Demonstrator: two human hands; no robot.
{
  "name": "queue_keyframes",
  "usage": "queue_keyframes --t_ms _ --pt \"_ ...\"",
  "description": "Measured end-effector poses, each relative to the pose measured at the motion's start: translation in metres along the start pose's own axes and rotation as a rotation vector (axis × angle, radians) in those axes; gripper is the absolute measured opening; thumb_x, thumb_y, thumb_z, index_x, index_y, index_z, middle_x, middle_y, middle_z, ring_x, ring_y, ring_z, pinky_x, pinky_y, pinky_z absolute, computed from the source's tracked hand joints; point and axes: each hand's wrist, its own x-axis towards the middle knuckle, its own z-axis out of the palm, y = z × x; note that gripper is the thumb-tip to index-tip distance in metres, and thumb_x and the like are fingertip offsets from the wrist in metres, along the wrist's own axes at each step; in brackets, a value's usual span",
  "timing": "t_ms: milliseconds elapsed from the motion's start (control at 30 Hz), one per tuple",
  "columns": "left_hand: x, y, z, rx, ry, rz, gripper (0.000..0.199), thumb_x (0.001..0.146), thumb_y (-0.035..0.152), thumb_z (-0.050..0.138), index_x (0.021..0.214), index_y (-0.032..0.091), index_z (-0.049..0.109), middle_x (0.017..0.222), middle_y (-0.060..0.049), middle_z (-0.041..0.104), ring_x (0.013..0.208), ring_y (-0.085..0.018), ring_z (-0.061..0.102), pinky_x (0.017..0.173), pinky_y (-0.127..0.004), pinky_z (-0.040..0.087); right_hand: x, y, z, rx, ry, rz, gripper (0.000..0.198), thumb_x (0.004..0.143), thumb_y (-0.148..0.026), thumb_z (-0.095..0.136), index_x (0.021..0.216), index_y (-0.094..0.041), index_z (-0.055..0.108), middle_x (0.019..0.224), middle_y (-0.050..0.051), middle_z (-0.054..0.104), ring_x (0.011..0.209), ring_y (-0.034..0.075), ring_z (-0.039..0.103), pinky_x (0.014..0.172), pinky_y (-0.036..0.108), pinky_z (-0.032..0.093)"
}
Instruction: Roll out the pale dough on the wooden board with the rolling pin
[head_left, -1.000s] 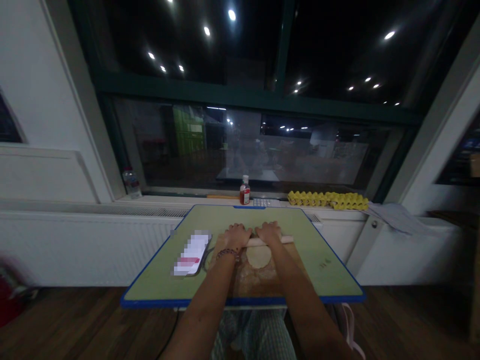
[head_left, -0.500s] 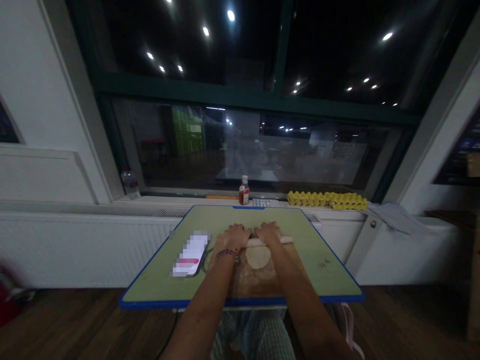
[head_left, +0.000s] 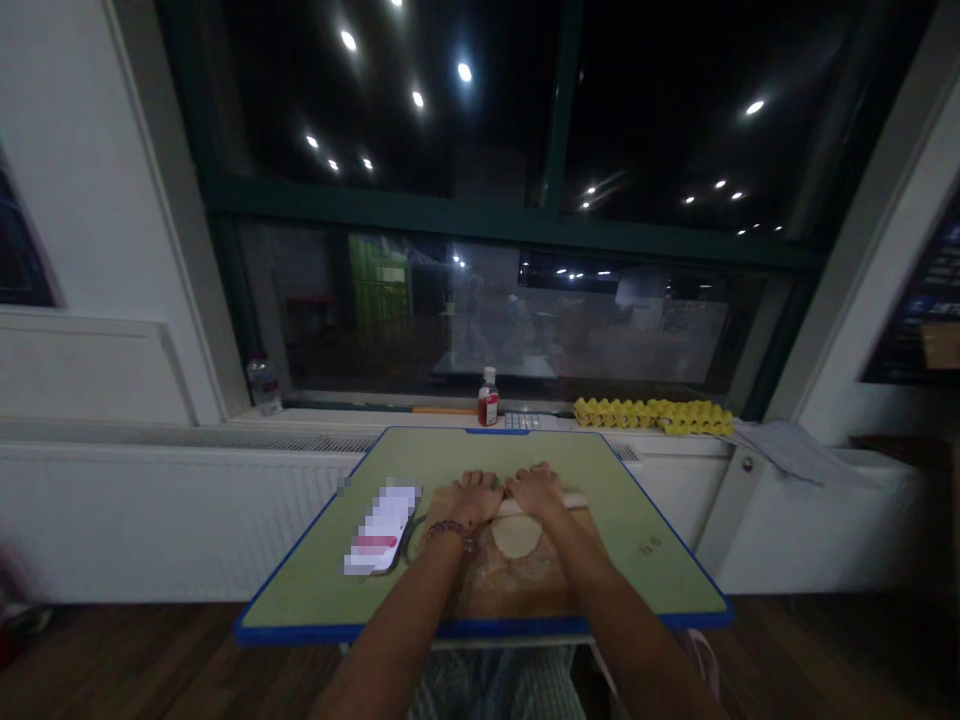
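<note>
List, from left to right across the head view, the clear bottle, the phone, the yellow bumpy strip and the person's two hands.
Clear bottle → phone → left hand → right hand → yellow bumpy strip.

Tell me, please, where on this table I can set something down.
Right of the wooden board, the green tabletop is bare to its blue edge, except small marks. Beyond the left hand and right hand, a bare strip reaches the far edge. Crowded: the middle, with hands on the rolling pin near the dough; the left, with the phone.
</note>
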Motion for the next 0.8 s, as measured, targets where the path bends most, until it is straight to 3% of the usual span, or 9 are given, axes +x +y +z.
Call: queue_keyframes --t_ms 167,300,567,667,800 --pt "-0.013 0.009 -0.003 -0.075 -0.053 -0.069 0.051 0.101 0.034 0.022 0.143 0.017 0.046 0.154 -0.015 0.036 0.144 -0.032 0.026 0.115 -0.055 0.018 -0.016 -0.001 0.012 -0.036 0.102 -0.057 0.039 0.094 -0.023 0.036 0.114 -0.019 0.068 0.123 0.013 0.066 0.123 0.030 0.050 0.099 0.046 0.037" --pt "-0.020 0.013 -0.006 -0.081 -0.065 -0.085 0.054 0.100 0.039 0.019 0.145 0.022 0.045 0.157 -0.011 0.032 0.146 -0.030 0.023 0.116 -0.054 0.018 -0.016 0.000 0.026 -0.004 0.172 -0.092 0.041 0.097 -0.023 0.033 0.118 -0.018 0.067 0.125 0.012 0.065 0.128 0.028 0.048 0.107 0.045 0.030" --pt "-0.022 0.015 0.002 -0.037 0.072 -0.089 0.054 0.099 0.037 0.020 0.137 0.024 0.056 0.153 -0.009 0.039 0.146 -0.029 0.026 0.118 -0.054 0.017 -0.006 0.001 0.042 0.084 0.229 -0.096 0.044 0.098 -0.021 0.029 0.120 -0.020 0.067 0.124 0.011 0.066 0.131 0.024 0.048 0.113 0.044 0.026" --pt "-0.027 0.019 0.005 -0.038 0.160 -0.104 0.053 0.099 0.037 0.022 0.135 0.023 0.059 0.155 -0.009 0.036 0.146 -0.028 0.023 0.120 -0.051 0.013 -0.011 -0.001 0.046 0.125 0.264 -0.046 0.048 0.099 -0.024 0.025 0.122 -0.020 0.067 0.133 0.012 0.061 0.136 0.027 0.041 0.113 0.047 0.027" --pt "-0.036 0.021 0.010 -0.046 0.223 -0.090 0.051 0.098 0.037 0.026 0.136 0.024 0.058 0.154 -0.007 0.038 0.146 -0.027 0.026 0.120 -0.051 0.016 -0.022 -0.005 0.053 0.160 0.317 -0.008 0.051 0.099 -0.025 0.021 0.133 -0.019 0.060 0.144 0.012 0.050 0.141 0.026 0.034 0.114 0.045 0.028"
